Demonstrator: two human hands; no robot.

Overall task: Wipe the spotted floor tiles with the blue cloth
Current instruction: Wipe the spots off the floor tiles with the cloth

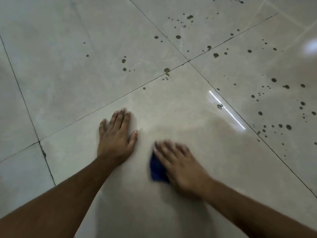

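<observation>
My right hand [180, 164] presses flat on the blue cloth [157, 169], which lies on the pale glossy tile [171, 109] in front of me; only the cloth's left part shows from under the palm, and the hand is blurred. Flat on the same tile, my left hand [116, 134] rests with fingers spread and nothing in it. Dark spots [216, 54] dot the tiles beyond and to the right, with more spots [288, 127] along the right side. The tile under my hands shows almost no spots.
Dark grout lines [188, 61] cross ahead of my hands where four tiles meet. A bright streak of reflected light [226, 109] lies on the glossy tile to the right. A chipped grout joint [42, 152] sits at the left.
</observation>
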